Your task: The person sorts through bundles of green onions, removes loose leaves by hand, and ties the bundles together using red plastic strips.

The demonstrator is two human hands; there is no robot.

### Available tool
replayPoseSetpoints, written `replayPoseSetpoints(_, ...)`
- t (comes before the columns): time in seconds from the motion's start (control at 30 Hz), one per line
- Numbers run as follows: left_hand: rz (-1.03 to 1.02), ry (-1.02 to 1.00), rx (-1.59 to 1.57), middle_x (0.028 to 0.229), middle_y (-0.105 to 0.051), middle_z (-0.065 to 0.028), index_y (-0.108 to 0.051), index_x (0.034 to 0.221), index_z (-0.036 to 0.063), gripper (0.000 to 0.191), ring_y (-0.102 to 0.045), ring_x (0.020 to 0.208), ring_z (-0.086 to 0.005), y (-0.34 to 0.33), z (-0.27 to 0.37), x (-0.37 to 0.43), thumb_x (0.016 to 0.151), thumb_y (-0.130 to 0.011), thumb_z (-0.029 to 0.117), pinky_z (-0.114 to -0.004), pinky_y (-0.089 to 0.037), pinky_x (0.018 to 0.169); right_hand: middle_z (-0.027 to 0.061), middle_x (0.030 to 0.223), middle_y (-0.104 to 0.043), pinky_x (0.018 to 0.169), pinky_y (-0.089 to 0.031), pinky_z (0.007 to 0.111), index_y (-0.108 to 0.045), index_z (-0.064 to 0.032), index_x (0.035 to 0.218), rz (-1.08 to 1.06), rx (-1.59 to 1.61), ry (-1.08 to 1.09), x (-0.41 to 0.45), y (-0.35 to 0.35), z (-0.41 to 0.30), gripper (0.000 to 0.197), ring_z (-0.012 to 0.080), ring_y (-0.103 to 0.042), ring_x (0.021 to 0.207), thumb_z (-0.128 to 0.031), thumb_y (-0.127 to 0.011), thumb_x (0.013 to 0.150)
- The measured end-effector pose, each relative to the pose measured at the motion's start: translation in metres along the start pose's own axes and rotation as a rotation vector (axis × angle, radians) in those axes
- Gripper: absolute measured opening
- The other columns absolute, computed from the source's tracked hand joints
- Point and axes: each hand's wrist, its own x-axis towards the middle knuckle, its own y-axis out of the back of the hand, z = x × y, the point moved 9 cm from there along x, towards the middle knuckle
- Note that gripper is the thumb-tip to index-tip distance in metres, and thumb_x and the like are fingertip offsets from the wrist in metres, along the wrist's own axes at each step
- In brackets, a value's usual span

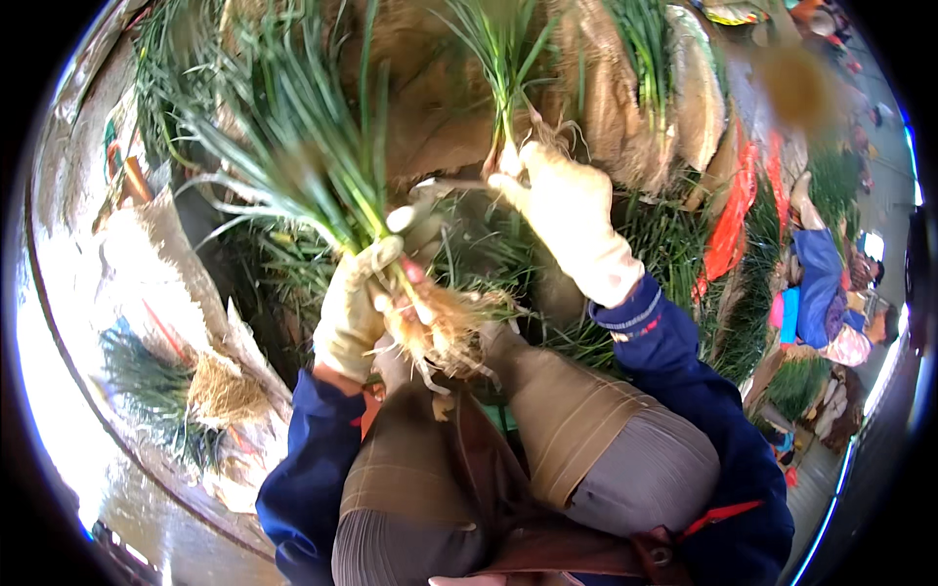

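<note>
My left hand (359,300), in a pale glove, is closed around the lower stems of a thick bunch of green onions (330,168). Their leaves spread up and left, and the tangled roots hang over my knees. My right hand (568,212), gloved too, grips a small bunch of green onions (506,80) near its base, leaves pointing away from me. A narrow object, perhaps a blade, extends left from the right fingers; its kind is blurred. Loose green leaves (491,249) lie between and below the hands.
Sacking (432,110) with more green onions lies ahead. Red plastic strips (733,212) hang at the right, beside piled greens. At the left are a pale sack (161,256) and a bundle with roots (227,392). Another person (817,286) sits at the far right.
</note>
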Motion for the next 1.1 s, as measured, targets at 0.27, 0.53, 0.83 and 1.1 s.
replayPoseSetpoints(0.27,0.001,0.128,0.069,0.093,-0.068,-0.015,-0.058,0.122,-0.0004,0.04,-0.066,0.073,-0.0216,0.008,-0.023,0.022,0.085,-0.065,0.011,-0.032,-0.055,0.064,0.0085,0.081,-0.064,0.059,-0.052,0.034,-0.055,-0.0091,0.101,-0.434,0.105,0.215,-0.028,-0.013,-0.063,0.033,0.0241,-0.065,0.068,-0.034,-0.068,0.083)
replayPoseSetpoints(0.53,-0.1,0.109,0.063,0.11,-0.066,-0.017,-0.058,0.12,-0.0073,0.04,-0.063,0.08,-0.0161,-0.004,-0.023,0.018,0.087,-0.063,0.015,-0.025,-0.052,0.07,0.0086,0.096,-0.068,0.066,-0.053,0.035,-0.019,-0.0198,0.15,-0.237,0.412,0.175,0.012,-0.021,-0.037,0.081,0.024,-0.067,0.078,-0.02,-0.067,0.084)
replayPoseSetpoints(0.83,0.161,0.146,0.298,0.077,-0.065,-0.008,-0.067,0.096,-0.0065,0.023,-0.06,0.061,-0.0151,0.007,-0.015,0.013,0.084,-0.069,0.013,-0.027,-0.054,0.057,0.0071,0.079,-0.067,0.05,-0.051,0.03,-0.039,-0.0226,0.142,-0.129,0.81,-0.255,0.022,-0.045,-0.004,0.056,0.0158,-0.061,0.054,-0.017,-0.061,0.09)
replayPoseSetpoints(1.1,0.046,0.086,0.192,0.086,-0.067,-0.0081,-0.064,0.106,-0.0062,0.027,-0.062,0.067,-0.0147,0.015,-0.019,0.012,0.084,-0.068,0.009,-0.03,-0.057,0.062,0.0008,0.059,-0.055,0.04,-0.045,0.028,-0.057,-0.0159,0.112,0.004,-0.216,0.257,0.02,-0.039,-0.013,0.031,0.0152,-0.052,0.045,-0.032,-0.065,0.087)
